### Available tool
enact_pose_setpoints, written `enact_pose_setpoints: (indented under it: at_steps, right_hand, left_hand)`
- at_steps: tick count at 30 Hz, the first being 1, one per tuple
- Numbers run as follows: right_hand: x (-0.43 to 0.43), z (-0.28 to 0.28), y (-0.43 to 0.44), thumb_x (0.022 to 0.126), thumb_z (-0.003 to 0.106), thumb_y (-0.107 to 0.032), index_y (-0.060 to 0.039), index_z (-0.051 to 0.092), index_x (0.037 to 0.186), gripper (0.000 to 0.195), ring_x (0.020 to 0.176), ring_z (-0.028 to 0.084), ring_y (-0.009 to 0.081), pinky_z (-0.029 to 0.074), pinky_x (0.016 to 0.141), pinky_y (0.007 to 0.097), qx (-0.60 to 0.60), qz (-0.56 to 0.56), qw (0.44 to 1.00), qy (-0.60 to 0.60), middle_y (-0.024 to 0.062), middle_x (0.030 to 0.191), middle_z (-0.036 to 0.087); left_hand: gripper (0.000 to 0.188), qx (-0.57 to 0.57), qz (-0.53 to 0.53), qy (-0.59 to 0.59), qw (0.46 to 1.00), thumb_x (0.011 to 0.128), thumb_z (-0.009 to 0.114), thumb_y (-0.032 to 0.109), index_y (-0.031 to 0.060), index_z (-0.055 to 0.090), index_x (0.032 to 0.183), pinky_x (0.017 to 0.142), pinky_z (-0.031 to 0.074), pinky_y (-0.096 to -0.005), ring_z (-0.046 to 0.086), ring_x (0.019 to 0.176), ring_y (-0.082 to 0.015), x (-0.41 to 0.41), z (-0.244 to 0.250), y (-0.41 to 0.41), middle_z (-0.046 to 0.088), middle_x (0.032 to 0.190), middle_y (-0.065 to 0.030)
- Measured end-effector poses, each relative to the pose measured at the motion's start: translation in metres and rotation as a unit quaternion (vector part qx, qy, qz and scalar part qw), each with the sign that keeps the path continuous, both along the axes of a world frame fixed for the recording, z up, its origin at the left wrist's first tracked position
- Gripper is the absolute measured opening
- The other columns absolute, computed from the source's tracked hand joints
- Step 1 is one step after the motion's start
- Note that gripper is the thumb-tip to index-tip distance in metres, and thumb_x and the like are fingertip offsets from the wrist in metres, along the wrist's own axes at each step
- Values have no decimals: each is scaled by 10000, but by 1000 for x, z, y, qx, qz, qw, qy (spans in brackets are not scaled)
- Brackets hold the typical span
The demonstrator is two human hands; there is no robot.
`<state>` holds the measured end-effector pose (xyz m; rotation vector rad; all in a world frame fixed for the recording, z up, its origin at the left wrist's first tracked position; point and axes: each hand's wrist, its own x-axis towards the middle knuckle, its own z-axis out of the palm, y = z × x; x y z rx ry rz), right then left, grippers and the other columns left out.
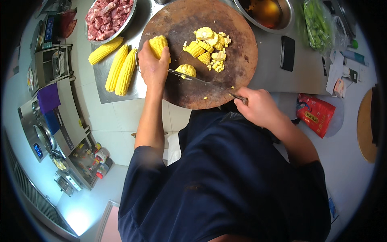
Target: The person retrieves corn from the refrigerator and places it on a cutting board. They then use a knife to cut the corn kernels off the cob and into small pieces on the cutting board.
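My left hand (pixel 153 65) grips a thick piece of corn cob (pixel 158 47) at the left side of a round wooden chopping board (pixel 181 27). In my right hand (pixel 257 104) is the handle of a kitchen knife (pixel 205 83), whose blade reaches left across the board towards my left wrist. Just behind the blade lies a short cut corn piece (pixel 186 70). Several chopped corn chunks (pixel 196 49) are heaped right of the board's middle, with loose kernels about them. Part of the held corn is hidden by my fingers.
Whole corn cobs (pixel 117 69) lie left of the board, below a metal bowl of raw meat chunks (pixel 109 19). To the right are a metal bowl with dark liquid (pixel 288 18), a black phone (pixel 287 53) and bagged green vegetables (pixel 318 25). A red packet (pixel 316 115) sits lower right.
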<state>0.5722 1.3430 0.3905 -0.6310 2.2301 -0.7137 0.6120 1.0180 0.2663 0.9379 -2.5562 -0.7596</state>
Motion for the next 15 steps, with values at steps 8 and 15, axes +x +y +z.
enact_pose_setpoints:
  at_steps: [8, 15]
  right_hand:
    - [1, 17, 10, 945, 714, -274, 10, 678, 1012, 295, 759, 672, 438, 515, 693, 486, 52, -158, 983, -76, 232, 774, 676]
    - [-15, -17, 17, 971, 686, -259, -1, 664, 997, 260, 847, 688, 453, 529, 754, 535, 102, -41, 992, -65, 232, 848, 713]
  left_hand:
    - [377, 49, -198, 43, 978, 954, 785, 332, 80, 737, 1231, 1091, 495, -470, 635, 1255, -383, 47, 39, 58, 681, 1363, -188]
    - [576, 38, -158, 60, 985, 921, 776, 90, -67, 532, 1419, 1162, 467, -516, 590, 1333, -489, 125, -7, 97, 588, 1439, -331]
